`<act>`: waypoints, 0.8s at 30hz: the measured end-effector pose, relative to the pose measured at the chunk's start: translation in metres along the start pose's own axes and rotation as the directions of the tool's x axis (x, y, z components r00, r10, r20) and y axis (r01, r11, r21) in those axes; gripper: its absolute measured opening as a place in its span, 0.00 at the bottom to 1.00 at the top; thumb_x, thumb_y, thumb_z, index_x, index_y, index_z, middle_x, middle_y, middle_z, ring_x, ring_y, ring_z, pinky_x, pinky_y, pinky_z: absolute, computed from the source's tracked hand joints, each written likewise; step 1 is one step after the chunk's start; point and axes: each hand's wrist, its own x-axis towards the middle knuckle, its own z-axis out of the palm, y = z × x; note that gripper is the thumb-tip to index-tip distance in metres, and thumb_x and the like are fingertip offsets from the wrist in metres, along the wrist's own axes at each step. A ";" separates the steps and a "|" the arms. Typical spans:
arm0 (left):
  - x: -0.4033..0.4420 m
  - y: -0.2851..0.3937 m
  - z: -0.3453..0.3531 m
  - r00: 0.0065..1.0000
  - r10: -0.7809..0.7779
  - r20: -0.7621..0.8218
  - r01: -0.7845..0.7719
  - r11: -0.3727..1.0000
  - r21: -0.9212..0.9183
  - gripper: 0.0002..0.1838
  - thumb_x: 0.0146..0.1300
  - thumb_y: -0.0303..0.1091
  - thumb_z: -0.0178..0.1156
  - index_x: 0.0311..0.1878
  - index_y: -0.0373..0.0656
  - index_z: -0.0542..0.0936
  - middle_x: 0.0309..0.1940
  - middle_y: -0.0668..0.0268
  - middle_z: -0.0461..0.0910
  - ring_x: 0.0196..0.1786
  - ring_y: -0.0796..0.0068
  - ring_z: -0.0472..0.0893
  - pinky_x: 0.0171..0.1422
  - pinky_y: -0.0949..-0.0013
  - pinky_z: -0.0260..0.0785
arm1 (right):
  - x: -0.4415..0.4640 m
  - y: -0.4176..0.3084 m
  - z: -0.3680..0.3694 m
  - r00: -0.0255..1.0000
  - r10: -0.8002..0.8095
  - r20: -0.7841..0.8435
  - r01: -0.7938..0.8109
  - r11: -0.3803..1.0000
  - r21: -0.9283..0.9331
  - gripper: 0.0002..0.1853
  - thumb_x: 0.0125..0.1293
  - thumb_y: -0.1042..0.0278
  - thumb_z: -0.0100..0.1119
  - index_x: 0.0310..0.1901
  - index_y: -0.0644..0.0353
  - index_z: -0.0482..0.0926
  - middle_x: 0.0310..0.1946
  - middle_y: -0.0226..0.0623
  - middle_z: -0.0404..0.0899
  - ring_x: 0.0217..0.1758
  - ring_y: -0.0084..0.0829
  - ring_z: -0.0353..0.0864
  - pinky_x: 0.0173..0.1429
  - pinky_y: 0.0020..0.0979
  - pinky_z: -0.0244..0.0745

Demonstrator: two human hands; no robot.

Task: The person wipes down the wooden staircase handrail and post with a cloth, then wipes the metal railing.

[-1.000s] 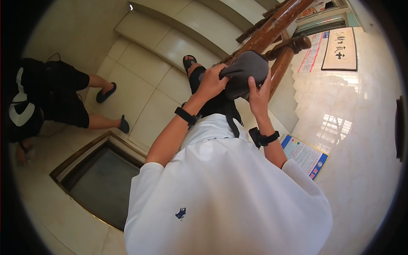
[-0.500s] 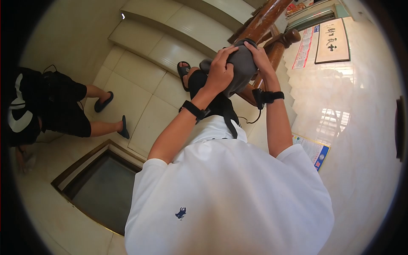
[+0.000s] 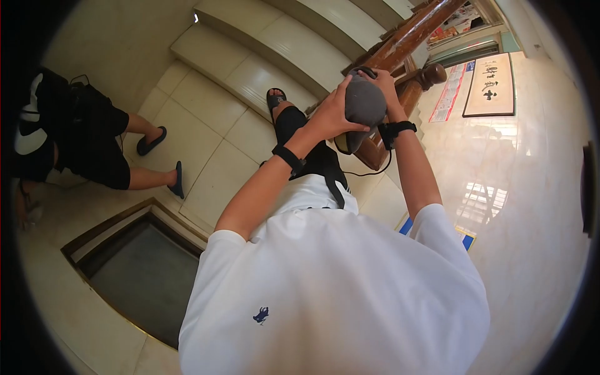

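Note:
A soft dark grey cap (image 3: 365,103) is held between my two hands in front of the wooden stair railing. Its rounded crown faces up toward me, and a dark edge shows at the far end. My left hand (image 3: 327,119) grips the cap from the left, thumb low across the fabric and fingers along the upper side. At the far right edge, my right hand (image 3: 386,91) is closed on the cap, partly hidden behind it. Each wrist wears a black strap (image 3: 289,160), and a thin cable (image 3: 369,174) hangs near the right one.
Tiled steps (image 3: 250,75) climb beyond my feet beside a brown wooden railing (image 3: 415,34). At the left stands another person in black shorts (image 3: 94,156) and slippers. A dark-framed panel (image 3: 140,275) lies at lower left. A framed sign (image 3: 489,84) hangs on the right wall.
The cap has turned in my hands, showing more rounded crown and a lighter lower edge. My left hand has opened wider around it, thumb now lower. The view has shifted slightly.

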 end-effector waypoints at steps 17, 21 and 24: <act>0.018 0.019 0.017 0.972 0.147 -0.183 -0.100 0.965 0.244 0.34 0.60 0.50 0.68 0.66 0.43 0.76 0.65 0.52 0.73 0.69 0.50 0.71 0.77 0.49 0.56 | -0.009 0.025 0.047 0.951 -0.228 -0.207 0.179 0.956 -0.231 0.19 0.69 0.48 0.60 0.44 0.57 0.84 0.35 0.43 0.86 0.40 0.48 0.87 0.38 0.42 0.79; 0.016 0.015 0.013 0.978 0.113 -0.177 -0.095 0.990 0.106 0.28 0.66 0.46 0.64 0.67 0.46 0.76 0.65 0.53 0.74 0.66 0.49 0.73 0.74 0.50 0.61 | -0.013 0.028 0.046 0.911 -0.323 -0.257 0.125 0.810 -0.574 0.17 0.70 0.53 0.59 0.53 0.54 0.80 0.46 0.40 0.80 0.49 0.46 0.81 0.47 0.45 0.76; 0.018 0.010 0.014 0.982 0.107 -0.155 -0.084 0.985 0.151 0.23 0.72 0.44 0.56 0.67 0.47 0.78 0.65 0.53 0.75 0.65 0.51 0.75 0.72 0.53 0.63 | -0.042 0.028 0.037 0.918 -0.300 -0.259 0.147 0.865 -0.481 0.18 0.68 0.57 0.59 0.57 0.54 0.77 0.50 0.40 0.75 0.54 0.46 0.76 0.55 0.48 0.71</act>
